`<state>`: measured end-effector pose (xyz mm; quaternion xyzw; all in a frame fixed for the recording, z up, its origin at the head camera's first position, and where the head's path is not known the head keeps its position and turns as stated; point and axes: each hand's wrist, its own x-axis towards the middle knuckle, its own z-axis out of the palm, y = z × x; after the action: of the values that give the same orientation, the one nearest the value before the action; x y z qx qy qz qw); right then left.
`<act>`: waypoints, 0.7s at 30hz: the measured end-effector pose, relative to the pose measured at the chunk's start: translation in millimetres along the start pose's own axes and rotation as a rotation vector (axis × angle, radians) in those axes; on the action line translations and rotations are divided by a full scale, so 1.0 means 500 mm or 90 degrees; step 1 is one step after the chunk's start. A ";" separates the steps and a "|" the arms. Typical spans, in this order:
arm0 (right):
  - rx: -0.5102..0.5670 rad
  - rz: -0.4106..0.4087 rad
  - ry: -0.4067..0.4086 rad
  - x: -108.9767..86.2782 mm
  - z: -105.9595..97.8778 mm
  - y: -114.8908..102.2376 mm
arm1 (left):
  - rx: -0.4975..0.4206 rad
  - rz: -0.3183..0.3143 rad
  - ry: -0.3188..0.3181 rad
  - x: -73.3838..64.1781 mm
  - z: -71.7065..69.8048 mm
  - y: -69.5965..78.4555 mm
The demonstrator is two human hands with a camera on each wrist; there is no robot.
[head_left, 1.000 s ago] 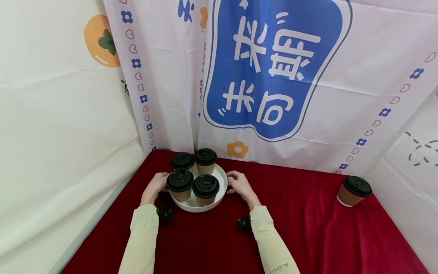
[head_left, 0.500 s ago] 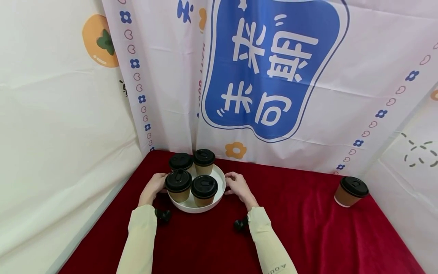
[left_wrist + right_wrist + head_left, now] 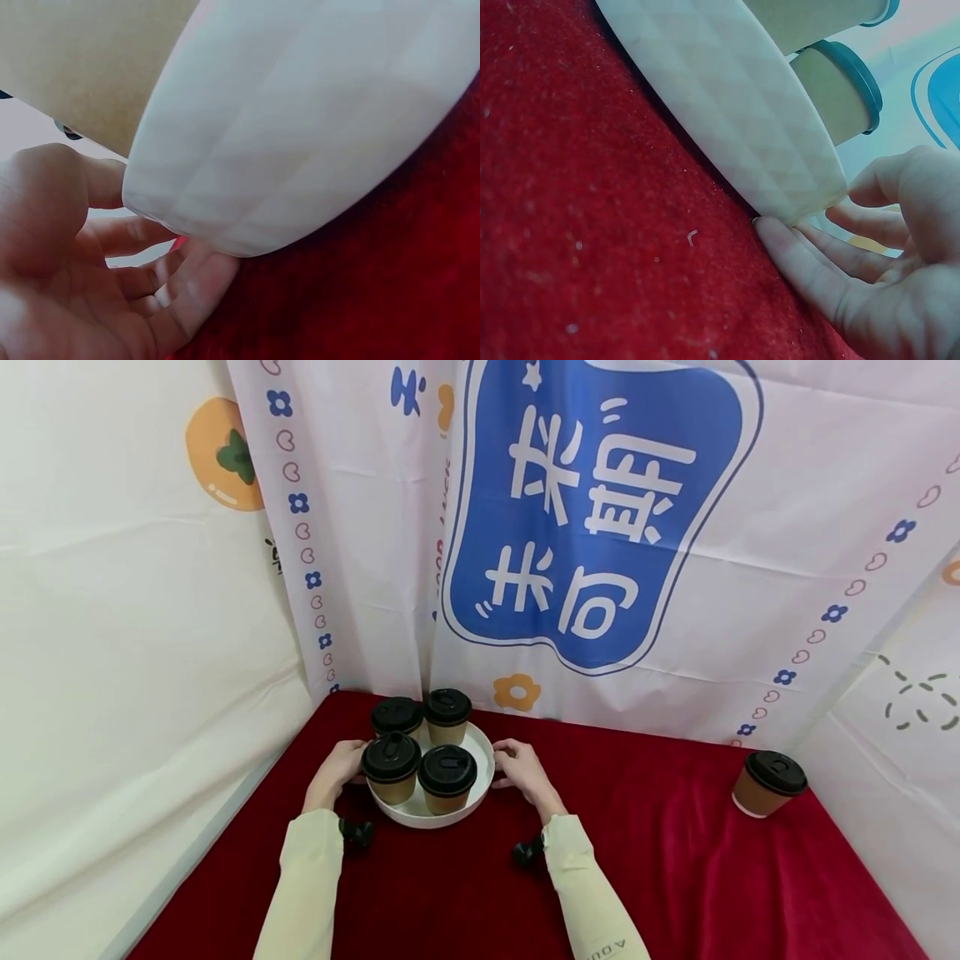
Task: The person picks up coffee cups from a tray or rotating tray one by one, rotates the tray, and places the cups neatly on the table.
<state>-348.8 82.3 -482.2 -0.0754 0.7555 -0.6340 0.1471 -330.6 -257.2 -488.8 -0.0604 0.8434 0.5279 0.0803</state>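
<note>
A round white tray [image 3: 480,766] with a diamond-patterned side wall sits on the red cloth. Standing in it are several brown paper cups with black lids, among them a front-left cup [image 3: 392,766] and a front-right cup [image 3: 447,778]. My left hand [image 3: 341,770] grips the tray's left side; in the left wrist view the thumb is at the rim and the fingertips [image 3: 214,277] reach under the lower edge. Opposite it, my right hand [image 3: 522,770] holds the right side, thumb at the rim, a fingertip [image 3: 776,232] low against the wall by the cloth.
Another lidded paper cup [image 3: 768,783] stands alone at the far right of the red cloth [image 3: 637,860]. A white printed curtain [image 3: 375,568] hangs right behind the tray, and a white wall [image 3: 150,652] borders the left side.
Both hands stay at the tray's sides and the cups keep their places in it. The head view has shifted slightly.
</note>
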 end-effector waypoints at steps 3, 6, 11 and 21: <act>0.004 -0.007 0.000 -0.016 0.001 -0.014 | -0.002 0.004 -0.004 0.001 -0.002 0.001; 0.006 -0.015 0.002 -0.020 0.002 -0.017 | -0.006 0.007 -0.006 0.003 -0.005 0.003; 0.003 -0.006 -0.001 -0.006 -0.001 -0.004 | 0.008 0.003 -0.006 0.006 -0.017 0.013; 0.006 -0.003 0.030 0.033 -0.003 0.044 | 0.071 0.036 0.017 -0.005 -0.051 0.038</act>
<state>-363.3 82.7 -505.7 -0.0615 0.7554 -0.6397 0.1280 -333.6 -272.0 -460.6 -0.0388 0.8740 0.4811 0.0571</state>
